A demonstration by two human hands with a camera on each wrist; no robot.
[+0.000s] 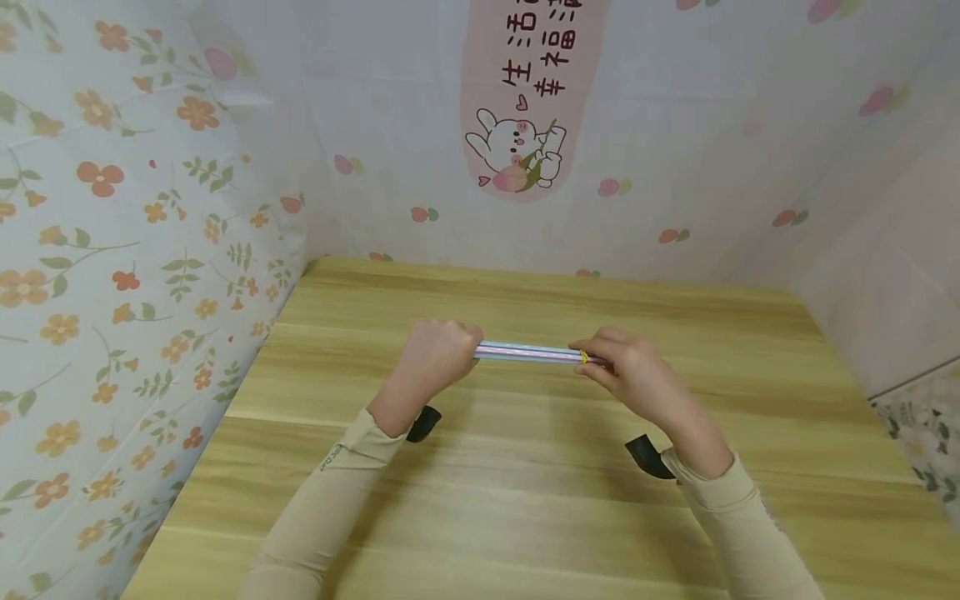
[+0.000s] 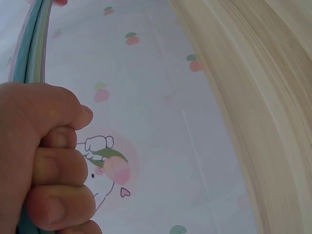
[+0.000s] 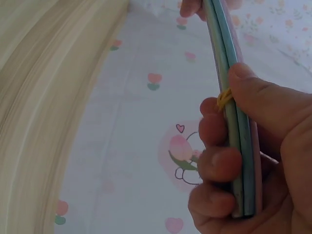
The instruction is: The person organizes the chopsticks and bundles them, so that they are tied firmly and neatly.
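Both hands hold a bundle of long, thin pastel sticks (image 1: pixel 525 352) level above the table, one hand toward each end. My left hand (image 1: pixel 438 357) grips one end in a fist, with the thumb folded over the fingers in the left wrist view. My right hand (image 1: pixel 632 373) holds the other end, its thumb on one side and curled fingers on the other in the right wrist view. A yellow rubber band (image 3: pixel 224 99) is wound round the bundle by the right thumb and forefinger. Blue, green and pink sticks show; the left end is hidden in the fist.
The wood-grain table (image 1: pixel 480 517) extends below both hands. Behind it hangs a white cloth (image 1: pixel 375 100) with a rabbit print, and a floral cloth (image 1: pixel 112 333) lines the left side. Black straps (image 1: pixel 649 457) stick out at both wrists.
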